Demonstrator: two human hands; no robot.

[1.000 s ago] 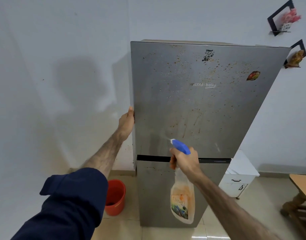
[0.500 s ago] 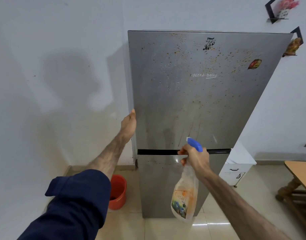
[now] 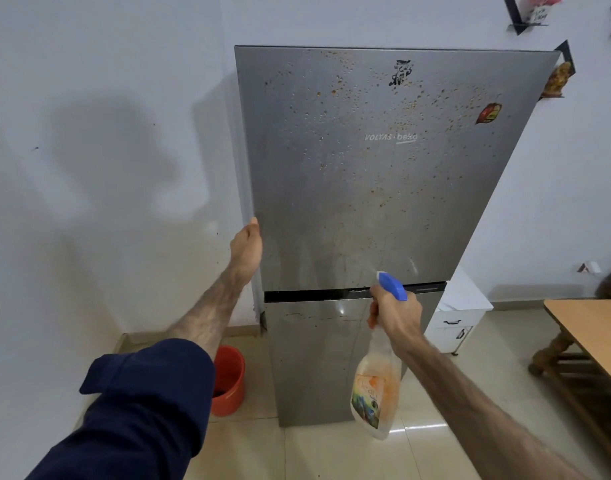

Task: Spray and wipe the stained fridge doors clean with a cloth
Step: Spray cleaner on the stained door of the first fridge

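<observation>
Fridge of grey steel stands against the white wall, and it has two doors, one above the other, with a dark gap between them. Upper door is covered with many small orange-brown spots, mostly in its top half, and thin drip lines run down in the lower part; it carries also a brand name, a black sticker near the top and a red sticker near the right edge. Lower door shows some brown marks just under the gap. The left hand is on the left edge of the upper door, with the thumb up along the front; the fingers go behind the edge and are hidden, so I cannot tell if they grip it or only rest there. The right hand is curled around the neck of a spray bottle, with fingers at the trigger, and the blue nozzle head points to the bottom of the upper door, very near to it. The bottle hangs down in front of the lower door and has a coloured label. A red bucket stands on the tiled floor just beside the fridge on the left. A white cabinet is at the right side of the fridge, and a wooden table is further right. No cloth is visible.
</observation>
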